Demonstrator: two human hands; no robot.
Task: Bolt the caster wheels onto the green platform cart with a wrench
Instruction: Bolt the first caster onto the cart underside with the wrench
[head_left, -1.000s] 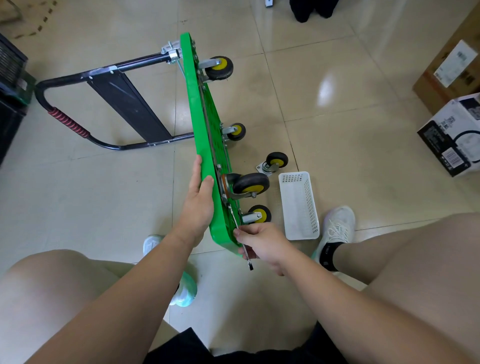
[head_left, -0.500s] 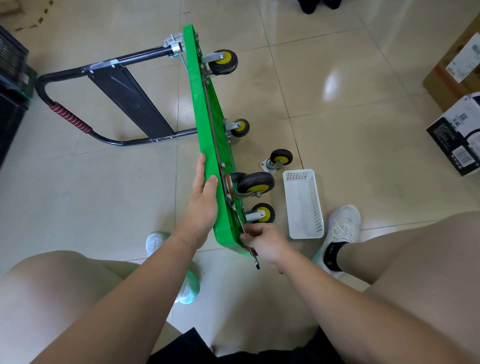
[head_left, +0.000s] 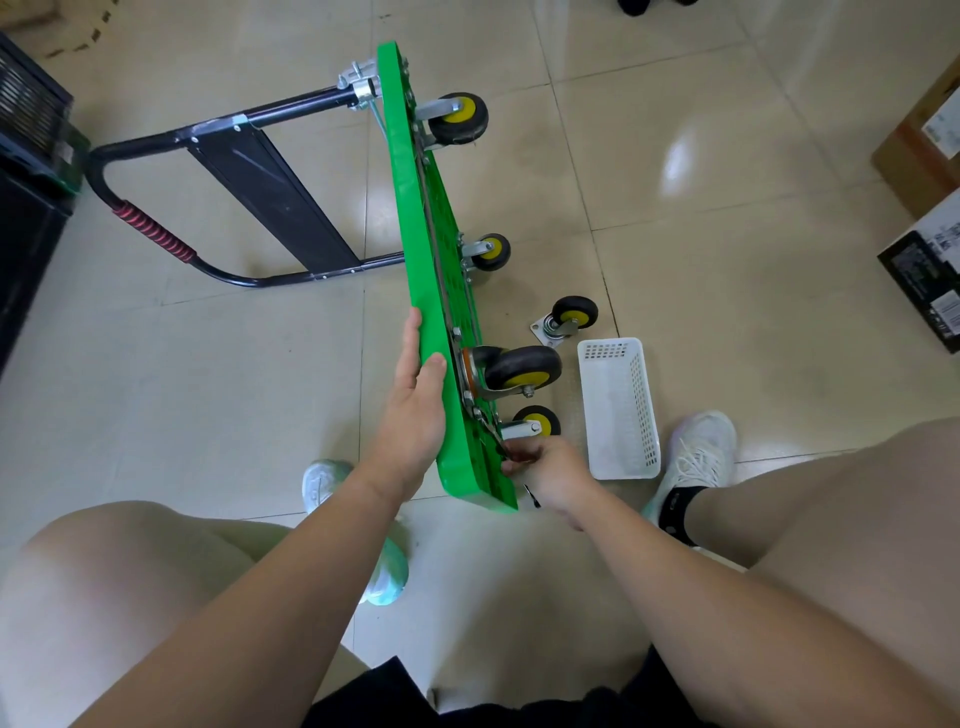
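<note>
Left hand: flat, fingers straight, against the deck.
Green platform cart: on edge on the floor, long axis running away, underside facing right.
Wrench: along the underside, near end.
Right hand: curled round the wrench.

Glossy beige tiled floor, cardboard boxes at right.

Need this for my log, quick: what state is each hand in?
Left hand: open, straight fingers steadying the tipped-up green plastic cart platform.
Right hand: closed around the slim metal wrench.
</note>
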